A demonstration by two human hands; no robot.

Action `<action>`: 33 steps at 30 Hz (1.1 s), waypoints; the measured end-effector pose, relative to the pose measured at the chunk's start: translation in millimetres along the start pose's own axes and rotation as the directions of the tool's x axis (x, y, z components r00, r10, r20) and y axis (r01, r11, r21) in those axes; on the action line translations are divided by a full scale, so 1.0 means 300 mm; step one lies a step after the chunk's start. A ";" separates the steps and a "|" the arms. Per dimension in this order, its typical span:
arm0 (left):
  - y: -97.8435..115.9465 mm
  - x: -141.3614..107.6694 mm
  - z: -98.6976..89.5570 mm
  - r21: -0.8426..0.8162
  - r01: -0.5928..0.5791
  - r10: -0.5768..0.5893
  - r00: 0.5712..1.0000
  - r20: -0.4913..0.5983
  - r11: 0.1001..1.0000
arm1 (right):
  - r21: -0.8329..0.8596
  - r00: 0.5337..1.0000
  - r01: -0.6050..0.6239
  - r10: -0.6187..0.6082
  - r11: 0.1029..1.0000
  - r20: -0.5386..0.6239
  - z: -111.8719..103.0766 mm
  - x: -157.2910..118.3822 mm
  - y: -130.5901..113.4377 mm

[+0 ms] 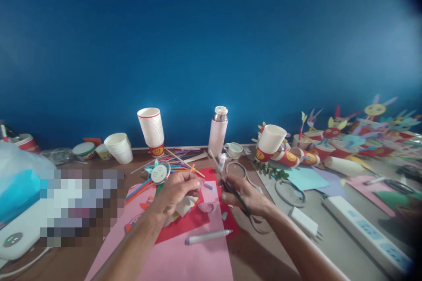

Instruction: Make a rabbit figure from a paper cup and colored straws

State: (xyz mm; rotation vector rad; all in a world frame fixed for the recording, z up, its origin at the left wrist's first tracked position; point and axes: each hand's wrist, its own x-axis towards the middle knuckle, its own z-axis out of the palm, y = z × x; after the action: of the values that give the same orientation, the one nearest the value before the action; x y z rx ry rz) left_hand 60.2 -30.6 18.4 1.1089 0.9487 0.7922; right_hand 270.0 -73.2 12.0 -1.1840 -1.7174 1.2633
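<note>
My left hand [180, 189] is closed in a pinch above the red paper [198, 221]; what its fingertips hold, if anything, is too small to make out. Just under that palm is a pale, crumpled-looking piece [185, 205]. My right hand [245, 195] is wrapped round a slim dark-handled tool [240, 199] whose light, narrow tip points up and away. Between the hands lie a small purple piece [208, 186] and a pinkish paper scrap [206, 207]. A white capped marker [209, 237] rests on the pink paper [194, 261] nearer me.
Behind the hands stand a stack of paper cups [151, 129], a pink flask [217, 134] and a small white bottle [222, 162]. A rabbit-face cutout [159, 173] lies on pipe cleaners. Right are a power strip [365, 232], a charger [305, 221] and decorated cups [323, 151].
</note>
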 end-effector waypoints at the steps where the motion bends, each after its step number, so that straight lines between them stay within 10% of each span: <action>1: -0.004 0.000 0.002 0.019 0.005 -0.005 1.000 0.028 1.000 | 0.066 0.997 0.009 -0.004 0.998 -0.077 0.012 0.006 0.001; 9: -0.034 -0.016 0.050 0.284 -0.078 0.010 0.972 0.234 0.956 | 0.250 0.991 0.040 -0.007 0.967 -0.131 0.090 0.012 -0.011; 20: -0.052 -0.030 0.061 0.540 -0.135 0.015 0.975 0.220 0.831 | -0.413 0.977 0.058 -0.137 0.909 -0.164 0.115 -0.006 -0.017; 33: -0.063 -0.007 0.064 0.301 -0.069 -0.009 0.968 0.250 0.951 | -0.435 0.945 0.012 -0.152 0.900 -0.290 0.102 0.005 0.017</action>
State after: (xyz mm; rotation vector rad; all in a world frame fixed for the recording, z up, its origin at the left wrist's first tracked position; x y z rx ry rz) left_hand 78.2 -44.4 3.9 1.4611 0.8610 0.5217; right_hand 243.3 -81.5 -1.8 -1.4542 -1.8228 0.6062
